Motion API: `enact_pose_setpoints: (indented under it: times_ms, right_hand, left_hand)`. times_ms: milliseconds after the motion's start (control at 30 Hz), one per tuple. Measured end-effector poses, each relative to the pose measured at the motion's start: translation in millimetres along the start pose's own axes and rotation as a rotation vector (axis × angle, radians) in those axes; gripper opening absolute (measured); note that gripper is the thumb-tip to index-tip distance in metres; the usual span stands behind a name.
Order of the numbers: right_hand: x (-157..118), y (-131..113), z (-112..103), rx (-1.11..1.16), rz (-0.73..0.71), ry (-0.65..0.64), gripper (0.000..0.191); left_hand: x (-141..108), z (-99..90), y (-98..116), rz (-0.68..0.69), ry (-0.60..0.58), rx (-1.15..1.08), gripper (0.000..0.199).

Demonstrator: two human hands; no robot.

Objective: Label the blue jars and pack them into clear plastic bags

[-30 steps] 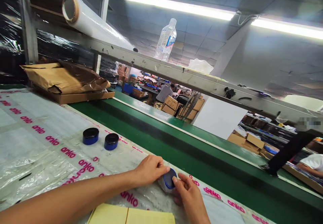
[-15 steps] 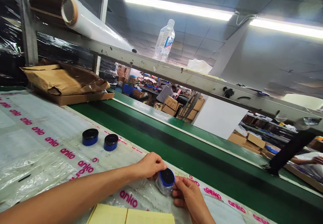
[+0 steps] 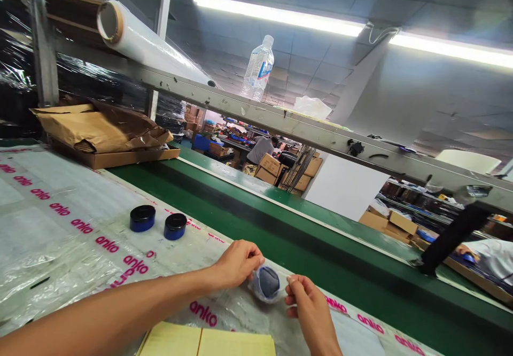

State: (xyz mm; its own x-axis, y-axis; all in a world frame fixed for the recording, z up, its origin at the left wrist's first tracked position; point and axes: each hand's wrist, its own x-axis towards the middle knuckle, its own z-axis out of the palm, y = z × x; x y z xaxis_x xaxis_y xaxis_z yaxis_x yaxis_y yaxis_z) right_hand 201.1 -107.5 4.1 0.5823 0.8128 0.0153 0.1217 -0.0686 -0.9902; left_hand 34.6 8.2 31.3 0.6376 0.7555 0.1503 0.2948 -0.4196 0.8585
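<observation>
A round blue container (image 3: 268, 283) sits in clear plastic film in front of me, and its top now looks grey through the film. At its upper left edge my left hand (image 3: 240, 262) is closed, thumb and fingers pinching the film. To the right, my right hand (image 3: 306, 305) has thumb and forefinger pressed together, a little apart from the container. Whatever that pinch holds is too small to make out. Farther left stand two more blue round containers with black tops, one (image 3: 142, 218) beside the other (image 3: 175, 226).
Yellow paper sheets (image 3: 232, 342) lie at the near edge of the film-covered table (image 3: 80, 260). Beyond runs a green conveyor belt (image 3: 224, 214). A cardboard tray (image 3: 132, 158) with brown paper sits at left. Overhead, a metal shelf (image 3: 248, 113) carries a bottle (image 3: 258, 70) and a film roll (image 3: 148, 40).
The container's black top has become covered by film and looks grey. My right hand has drawn slightly away to the right; my left hand has stayed at the container's edge.
</observation>
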Motion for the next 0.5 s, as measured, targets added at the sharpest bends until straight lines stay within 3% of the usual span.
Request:
enact_pose_setpoints:
  times_ms: [200,333,400,500]
  right_hand:
    - [-7.1,1.1,2.3,-0.099,-0.052,0.017,0.034]
    - [-5.9,2.2,4.1,-0.229,-0.064,0.049,0.044]
    - [-1.3,2.5,6.8,-0.297,-0.075,0.067,0.048]
    - [6.4,0.5,10.5,-0.386,-0.109,0.079,0.039]
  left_hand:
    - [-11.7,-4.1,15.2,0.054,0.082,0.179,0.031]
    - [-7.3,0.0,21.4,0.063,0.056,0.32,0.042]
    - [0.5,4.5,22.7,0.062,0.039,0.379,0.036]
    - [13.0,9.2,24.1,0.062,0.034,0.46,0.017]
